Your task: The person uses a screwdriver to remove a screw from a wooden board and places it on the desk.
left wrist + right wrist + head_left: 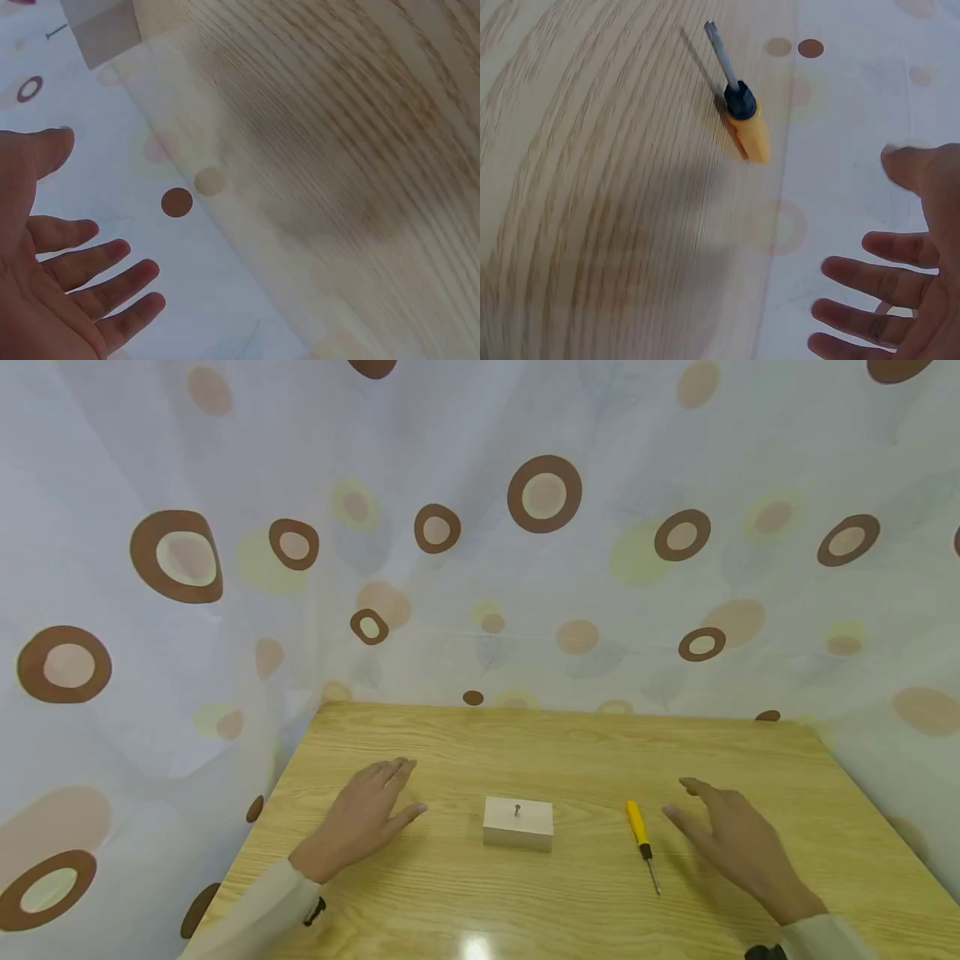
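A pale wooden block (517,825) lies on the table between the two hands, with a screw (517,810) standing up from its top. To the block's right is a screwdriver (637,827) with a yellow handle and black collar, its metal tip toward the near edge. My left hand (363,818) hovers left of the block, fingers extended, holding nothing. Right of the screwdriver, my right hand (738,843) is also held over the table with relaxed fingers and nothing in it. The right wrist view shows the screwdriver (748,131) apart from the fingers.
The wood-grain table (555,752) has a patterned white curtain (480,568) behind it and at both sides. A bright light reflection shows near the table's front. Dark bands sit at both wrists, over light sleeves (262,906).
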Motion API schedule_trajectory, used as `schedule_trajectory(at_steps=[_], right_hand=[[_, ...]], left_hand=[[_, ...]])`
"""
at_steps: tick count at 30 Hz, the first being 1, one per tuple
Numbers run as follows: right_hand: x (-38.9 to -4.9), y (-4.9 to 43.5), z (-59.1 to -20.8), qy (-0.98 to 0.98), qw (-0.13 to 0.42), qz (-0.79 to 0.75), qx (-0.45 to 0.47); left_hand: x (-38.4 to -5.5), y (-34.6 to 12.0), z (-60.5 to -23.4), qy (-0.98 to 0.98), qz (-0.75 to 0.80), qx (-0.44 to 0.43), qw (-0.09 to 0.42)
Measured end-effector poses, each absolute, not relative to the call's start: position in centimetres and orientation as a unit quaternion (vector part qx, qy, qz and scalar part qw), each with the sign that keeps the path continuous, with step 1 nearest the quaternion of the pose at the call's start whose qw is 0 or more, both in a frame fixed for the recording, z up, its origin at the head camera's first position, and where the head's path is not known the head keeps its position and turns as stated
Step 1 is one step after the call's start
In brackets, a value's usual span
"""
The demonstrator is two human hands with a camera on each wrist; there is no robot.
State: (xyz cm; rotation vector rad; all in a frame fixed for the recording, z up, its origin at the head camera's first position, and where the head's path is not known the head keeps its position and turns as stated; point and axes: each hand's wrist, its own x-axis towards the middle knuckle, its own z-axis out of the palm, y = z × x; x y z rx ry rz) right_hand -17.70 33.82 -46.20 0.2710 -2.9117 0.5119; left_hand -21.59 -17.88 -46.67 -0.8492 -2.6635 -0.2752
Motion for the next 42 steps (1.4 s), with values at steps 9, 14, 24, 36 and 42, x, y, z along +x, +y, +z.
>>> schedule_trajectory(at_steps=[9,14,24,36,42], right_hand=[[-18.4,32.1,-46.5,-0.970,0.055,0.213,0.100],[-18.8,31.4,-46.8,-0.967,0.048,0.225,0.105],[-19.4,30.6,-47.7,-0.967,0.014,0.225,0.115],[-19.8,29.8,-48.7,-0.966,0.021,0.226,0.122],[-20.4,29.4,-49.1,-0.966,0.012,0.230,0.116]], left_hand=[[-21.8,-16.5,-47.3,-0.929,-0.243,-0.269,0.073],[-22.4,-15.5,-48.0,-0.920,-0.281,-0.272,0.031],[-23.0,-13.5,-48.7,-0.902,-0.301,-0.309,-0.002],[-23.3,-11.1,-49.1,-0.896,-0.302,-0.324,-0.037],[-23.2,-10.6,-49.2,-0.896,-0.284,-0.341,-0.030]])
